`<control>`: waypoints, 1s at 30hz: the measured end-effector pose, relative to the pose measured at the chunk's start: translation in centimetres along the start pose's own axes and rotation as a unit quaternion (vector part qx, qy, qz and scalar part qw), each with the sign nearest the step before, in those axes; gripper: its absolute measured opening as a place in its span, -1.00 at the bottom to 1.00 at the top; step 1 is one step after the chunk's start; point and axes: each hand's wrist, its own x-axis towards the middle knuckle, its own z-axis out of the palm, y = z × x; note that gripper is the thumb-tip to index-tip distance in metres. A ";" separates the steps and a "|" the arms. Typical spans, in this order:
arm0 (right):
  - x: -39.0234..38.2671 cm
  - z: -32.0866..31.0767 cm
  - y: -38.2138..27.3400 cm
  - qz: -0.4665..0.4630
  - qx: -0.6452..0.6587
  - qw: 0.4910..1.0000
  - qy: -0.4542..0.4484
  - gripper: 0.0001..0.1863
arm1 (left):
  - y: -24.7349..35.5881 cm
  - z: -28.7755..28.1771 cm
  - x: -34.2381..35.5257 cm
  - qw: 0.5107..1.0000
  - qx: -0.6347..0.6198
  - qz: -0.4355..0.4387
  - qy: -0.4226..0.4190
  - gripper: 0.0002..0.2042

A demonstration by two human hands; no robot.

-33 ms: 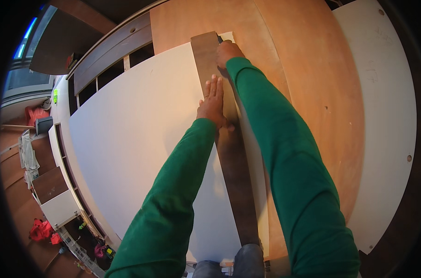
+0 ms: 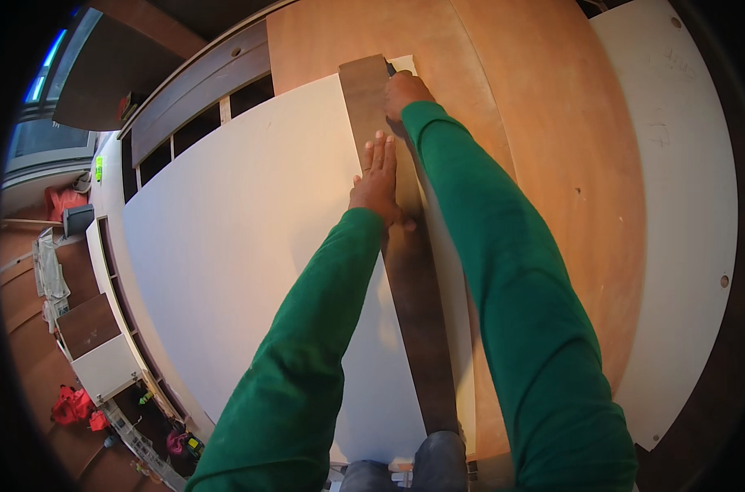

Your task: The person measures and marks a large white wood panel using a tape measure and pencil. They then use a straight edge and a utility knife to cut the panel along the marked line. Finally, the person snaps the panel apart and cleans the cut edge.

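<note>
A long dark brown strip of board (image 2: 422,328) runs away from me across a large white sheet (image 2: 249,246). My left hand (image 2: 377,184) lies flat on this strip, fingers stretched forward and thumb out to the right. At the strip's far right edge, my right hand (image 2: 404,92) is closed round a small dark tool (image 2: 390,69). Most of that tool is hidden by the fingers, so its exact kind does not show. A pale margin of the sheet (image 2: 464,394) sticks out along the strip's right side.
Under the sheet lies a large orange-brown wood panel (image 2: 569,221), with a white panel (image 2: 688,189) beyond it at right. Grey-brown boards (image 2: 200,90) lie over dark gaps at the far left. Red bags (image 2: 73,406) and a white-topped box (image 2: 106,373) stand lower left.
</note>
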 end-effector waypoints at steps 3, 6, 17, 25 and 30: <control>-1.8 0.3 -0.2 0.045 0.013 0.999 -0.024 -0.63 | 0.0 0.3 -0.4 1.000 0.011 -0.003 -0.007 0.54; -4.6 0.1 0.2 0.074 0.026 0.996 -0.037 -0.59 | 0.1 0.3 -0.4 1.000 0.024 -0.010 -0.007 0.54; -16.4 2.3 2.8 0.096 0.053 0.993 -0.047 -0.63 | -0.5 0.6 0.7 1.000 0.022 0.003 0.000 0.58; -30.7 6.1 6.5 0.062 0.045 0.997 0.000 -0.75 | -1.8 1.6 1.3 0.999 0.019 0.030 0.023 0.56; -41.0 7.9 8.2 0.095 0.009 0.995 -0.012 -0.75 | -2.2 1.9 1.7 0.997 0.049 0.040 0.036 0.55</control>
